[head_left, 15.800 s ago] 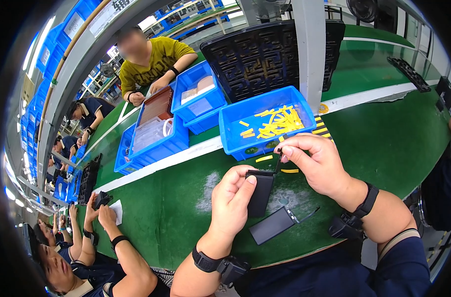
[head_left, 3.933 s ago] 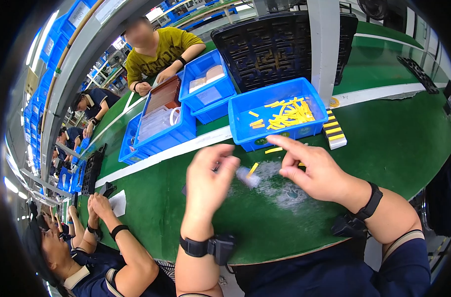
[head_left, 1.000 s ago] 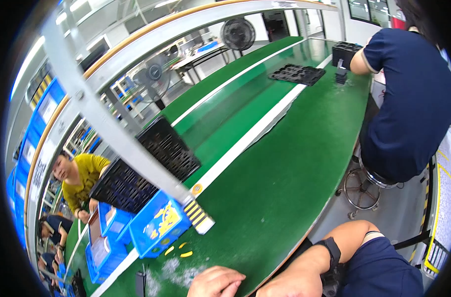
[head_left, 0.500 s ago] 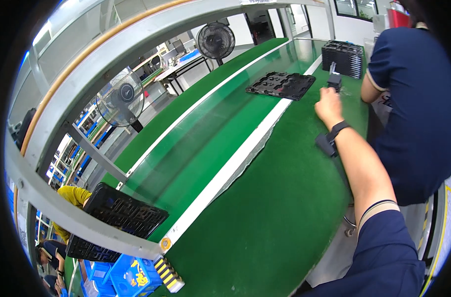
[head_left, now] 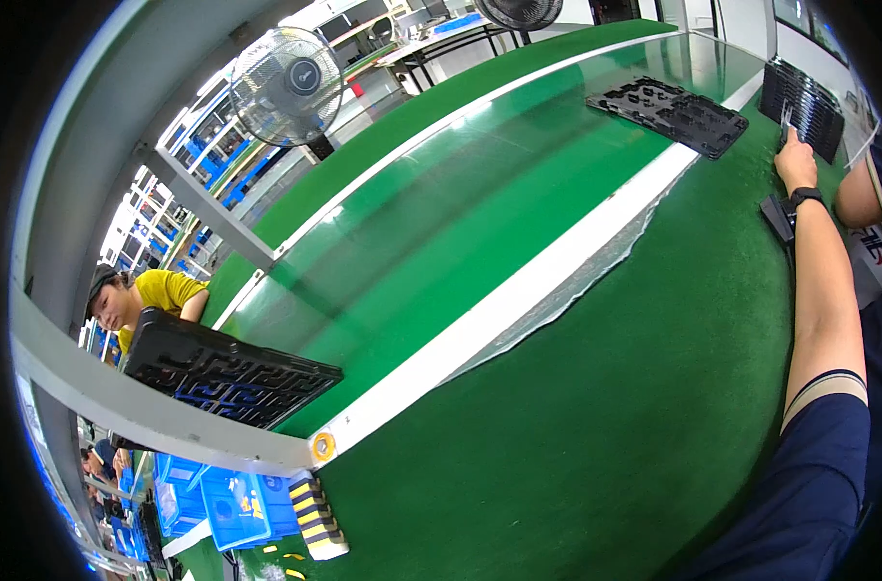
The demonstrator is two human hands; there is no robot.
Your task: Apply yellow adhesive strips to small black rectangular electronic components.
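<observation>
My right hand reaches far out at the right, arm almost straight. Its fingers are closed on a small black block-like piece, whose kind I cannot make out. Just beyond the fingers stands a stack of black ribbed trays; whether the piece touches it I cannot tell. A black strap with a dark box-shaped device is on my right wrist. Left of the hand, a flat black tray with cut-outs lies across the white strip of the bench. My left hand is out of view.
The green bench has a long white strip. A grey frame post crosses the left, by a tilted black tray, blue bins and a striped yellow-black block. Co-workers sit at the right and far left.
The view has shifted, so the bench things sit differently in it. My right hand, still closed on the small black piece, has come closer to the tray stack. A co-worker's head now shows at left.
</observation>
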